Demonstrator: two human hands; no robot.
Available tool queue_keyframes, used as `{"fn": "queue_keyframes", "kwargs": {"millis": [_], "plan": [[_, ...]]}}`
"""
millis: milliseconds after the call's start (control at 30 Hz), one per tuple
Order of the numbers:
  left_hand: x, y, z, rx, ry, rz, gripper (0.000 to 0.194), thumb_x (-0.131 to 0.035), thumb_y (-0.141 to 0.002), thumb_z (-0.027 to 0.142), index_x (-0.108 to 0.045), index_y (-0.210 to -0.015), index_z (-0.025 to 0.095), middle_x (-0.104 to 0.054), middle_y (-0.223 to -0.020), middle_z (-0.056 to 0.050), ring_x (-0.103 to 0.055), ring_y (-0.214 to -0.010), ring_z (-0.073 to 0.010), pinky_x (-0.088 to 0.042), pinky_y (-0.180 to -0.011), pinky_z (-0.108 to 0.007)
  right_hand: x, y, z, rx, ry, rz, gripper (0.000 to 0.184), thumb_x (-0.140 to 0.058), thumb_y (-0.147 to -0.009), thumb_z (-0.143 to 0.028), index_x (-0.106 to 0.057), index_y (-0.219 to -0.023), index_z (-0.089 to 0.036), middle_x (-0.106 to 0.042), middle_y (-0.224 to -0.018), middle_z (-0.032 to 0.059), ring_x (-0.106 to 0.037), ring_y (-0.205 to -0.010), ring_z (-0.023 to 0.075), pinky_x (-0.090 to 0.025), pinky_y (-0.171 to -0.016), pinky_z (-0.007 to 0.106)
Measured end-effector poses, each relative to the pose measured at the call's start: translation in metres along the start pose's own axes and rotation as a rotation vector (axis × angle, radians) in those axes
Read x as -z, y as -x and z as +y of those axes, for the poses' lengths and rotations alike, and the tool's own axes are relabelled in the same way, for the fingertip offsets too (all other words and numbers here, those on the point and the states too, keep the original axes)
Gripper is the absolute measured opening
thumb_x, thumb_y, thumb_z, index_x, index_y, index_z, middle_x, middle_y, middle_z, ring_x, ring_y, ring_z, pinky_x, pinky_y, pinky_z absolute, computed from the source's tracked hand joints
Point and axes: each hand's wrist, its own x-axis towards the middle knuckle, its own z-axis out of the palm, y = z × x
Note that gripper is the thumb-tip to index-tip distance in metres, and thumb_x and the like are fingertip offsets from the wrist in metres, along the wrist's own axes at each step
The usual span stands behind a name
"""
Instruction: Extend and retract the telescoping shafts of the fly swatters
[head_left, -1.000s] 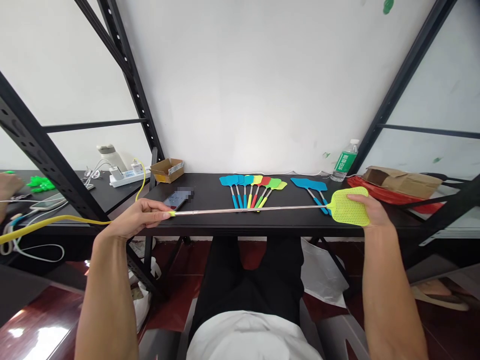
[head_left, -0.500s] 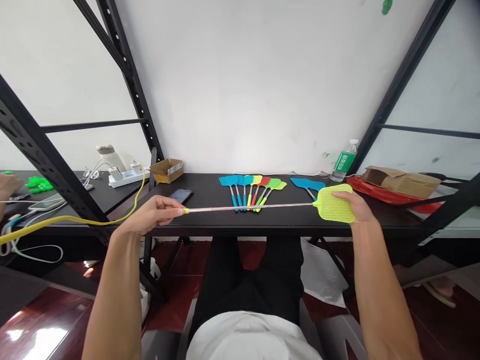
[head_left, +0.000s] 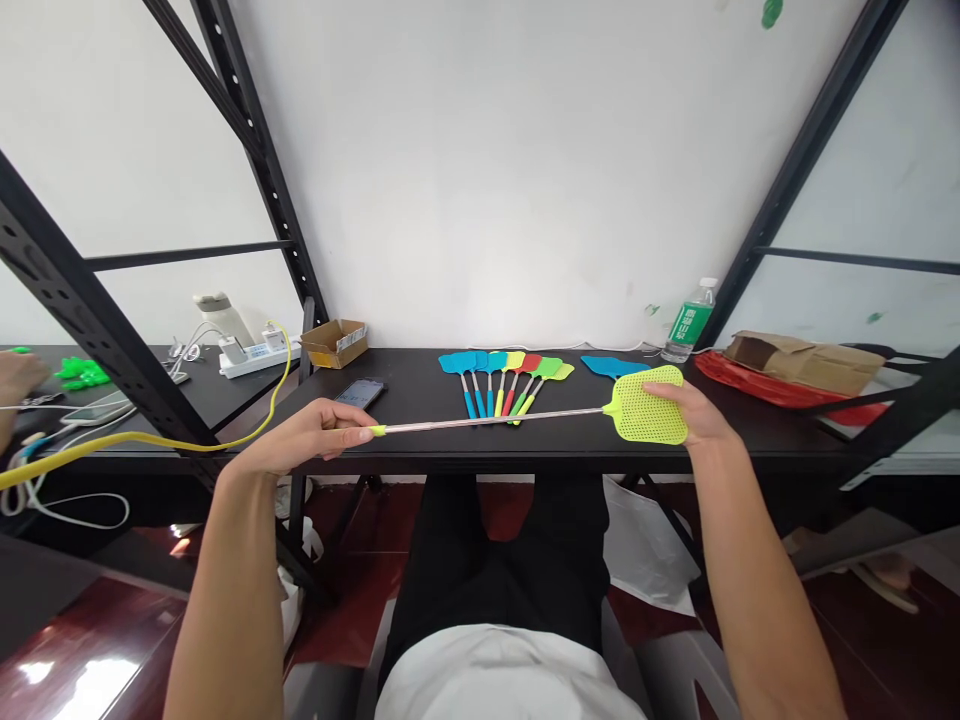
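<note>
A yellow-green fly swatter point(head_left: 649, 412) with a long thin metal rod spans the space between my hands, above the table's front part. My left hand point(head_left: 311, 435) is closed round its handle, of which only a short yellow-green end shows. At the other end, my right hand point(head_left: 694, 408) pinches the perforated head by its right edge, thumb on top. Behind the rod, several small fly swatters point(head_left: 504, 385) in blue, yellow, red and green lie fanned out on the black table point(head_left: 420, 440). Another blue swatter point(head_left: 609, 367) lies apart, partly behind the yellow-green head.
A phone point(head_left: 362, 393) and an open cardboard box point(head_left: 335, 343) are at the left. On the right stand a green-labelled bottle point(head_left: 690, 322) and a brown paper package point(head_left: 802, 362) on red plastic. Past the black frame, a yellow cable point(head_left: 180, 440) runs near another person's hand point(head_left: 19, 380).
The swatter's head has moved left with my right hand, and the span between my hands is shorter. My left hand has lowered slightly. The fanned swatters lie as before.
</note>
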Motion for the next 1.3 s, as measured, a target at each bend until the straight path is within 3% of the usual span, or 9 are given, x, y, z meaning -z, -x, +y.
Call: {"fn": "queue_keyframes", "kwargs": {"millis": [267, 433, 633, 900, 1300], "plan": [[0.000, 0.008, 0.014, -0.010, -0.038, -0.058, 0.040, -0.063, -0.089, 0.047, -0.072, -0.105, 0.012, -0.039, -0.058, 0.004, -0.033, -0.054, -0.0085, -0.026, -0.048, -0.021, 0.001, 0.002, -0.001, 0.013, 0.013, 0.015, 0.030, -0.084, -0.065, -0.031, -0.072, -0.090, -0.023, -0.078, -0.093, 0.0073, -0.076, -0.083, 0.0321, -0.064, -0.066, 0.040], [0.000, 0.006, 0.014, -0.017, -0.032, -0.058, 0.038, -0.064, -0.088, 0.047, -0.073, -0.101, 0.013, -0.039, -0.055, 0.004, -0.030, -0.052, -0.0077, -0.022, -0.046, -0.020, -0.003, 0.005, -0.004, 0.013, 0.014, 0.024, 0.030, -0.084, -0.064, -0.030, -0.071, -0.090, -0.024, -0.078, -0.091, 0.0056, -0.076, -0.081, 0.0304, -0.063, -0.064, 0.039], [-0.006, -0.001, 0.014, -0.017, 0.017, 0.030, 0.030, -0.072, -0.081, 0.045, -0.075, -0.088, 0.016, -0.038, -0.053, 0.004, -0.028, -0.048, -0.0075, -0.022, -0.043, -0.020, -0.006, 0.006, -0.005, 0.025, 0.015, 0.065, 0.028, -0.083, -0.063, -0.030, -0.071, -0.087, -0.023, -0.078, -0.090, 0.0060, -0.076, -0.082, 0.0305, -0.063, -0.063, 0.037], [-0.014, -0.008, 0.015, -0.029, 0.079, 0.044, 0.035, -0.073, -0.079, 0.047, -0.075, -0.088, 0.013, -0.034, -0.053, 0.005, -0.025, -0.048, -0.0067, -0.019, -0.044, -0.021, -0.002, 0.003, -0.006, 0.040, 0.036, 0.108, 0.031, -0.083, -0.062, -0.028, -0.071, -0.091, -0.022, -0.078, -0.086, 0.0061, -0.076, -0.083, 0.0317, -0.063, -0.062, 0.038], [-0.013, -0.008, 0.013, -0.011, 0.059, 0.086, 0.033, -0.074, -0.079, 0.047, -0.076, -0.083, 0.014, -0.035, -0.052, 0.004, -0.024, -0.048, -0.0065, -0.015, -0.044, -0.023, -0.004, 0.000, -0.003, 0.047, 0.078, 0.042, 0.028, -0.082, -0.068, -0.032, -0.071, -0.092, -0.024, -0.078, -0.089, 0.0060, -0.075, -0.090, 0.0332, -0.063, -0.070, 0.041]]}}
